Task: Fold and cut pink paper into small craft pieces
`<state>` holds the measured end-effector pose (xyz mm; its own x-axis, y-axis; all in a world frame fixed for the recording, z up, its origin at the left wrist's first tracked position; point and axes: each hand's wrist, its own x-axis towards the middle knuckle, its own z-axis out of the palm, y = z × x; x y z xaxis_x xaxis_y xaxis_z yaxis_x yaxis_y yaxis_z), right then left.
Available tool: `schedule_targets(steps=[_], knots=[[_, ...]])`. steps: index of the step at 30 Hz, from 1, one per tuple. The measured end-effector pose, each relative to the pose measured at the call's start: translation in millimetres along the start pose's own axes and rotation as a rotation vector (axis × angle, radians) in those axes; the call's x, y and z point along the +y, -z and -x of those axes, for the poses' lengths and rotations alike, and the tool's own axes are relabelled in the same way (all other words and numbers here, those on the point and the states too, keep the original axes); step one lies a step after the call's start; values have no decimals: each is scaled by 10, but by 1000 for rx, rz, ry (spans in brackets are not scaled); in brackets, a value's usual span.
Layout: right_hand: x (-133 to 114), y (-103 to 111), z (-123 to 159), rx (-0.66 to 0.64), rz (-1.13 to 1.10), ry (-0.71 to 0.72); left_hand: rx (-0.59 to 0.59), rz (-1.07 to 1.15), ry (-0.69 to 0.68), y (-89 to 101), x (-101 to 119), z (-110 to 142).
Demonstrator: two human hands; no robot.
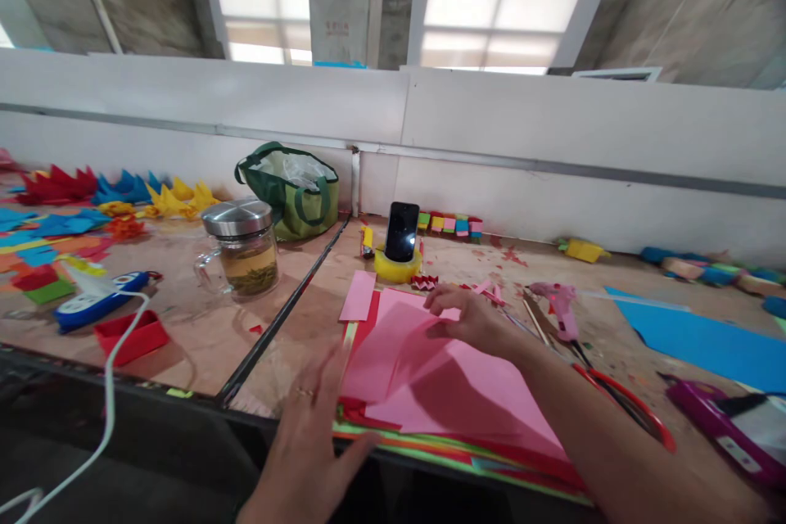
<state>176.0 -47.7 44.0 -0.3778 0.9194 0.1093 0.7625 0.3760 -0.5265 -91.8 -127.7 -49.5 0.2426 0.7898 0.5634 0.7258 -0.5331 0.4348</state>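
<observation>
A stack of pink paper sheets (454, 381) lies on the table in front of me, on top of red and other coloured sheets. My left hand (310, 430), with a ring on one finger, rests open at the stack's left edge, fingers stretched flat. My right hand (470, 318) lies on the far part of the top pink sheet, fingers bent and pressing down on a fold. A narrow pink strip (358, 295) lies just left of the stack.
A glue gun (556, 303), red-handled scissors (626, 401) and blue paper (693, 336) lie to the right. A phone (401, 231) stands in a yellow tape roll. A glass tea jar (242, 250), green bag (295, 188), power strip (98, 299) and folded paper shapes sit left.
</observation>
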Motion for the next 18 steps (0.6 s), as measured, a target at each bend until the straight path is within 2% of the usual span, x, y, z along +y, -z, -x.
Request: schedule_targets(steps=[2,3,5,7,10,12,15,18], knots=[[-130,116,131,176,-54,135,117,138,82,43,-27,-199],[-176,155,210,262,-47,228,134,241,73,56,-24,-296],[-203,174,380,392,54,350,55,389,-51,54,22,-458],[-136,100,558,459,194,382,1,363,-260,8,102,-567],[64,-129,839,446,313,356,-83,132,-553,-105,240,-641],[174,-292,1032,388,333,337,-253,-1,-654,-172,316,-655],[220,-446,1286,305,279,247,-542,-97,-656,-213,377,-658],[177,-477,1459,221,236,168,-679,-49,-571,-168,369,-674]])
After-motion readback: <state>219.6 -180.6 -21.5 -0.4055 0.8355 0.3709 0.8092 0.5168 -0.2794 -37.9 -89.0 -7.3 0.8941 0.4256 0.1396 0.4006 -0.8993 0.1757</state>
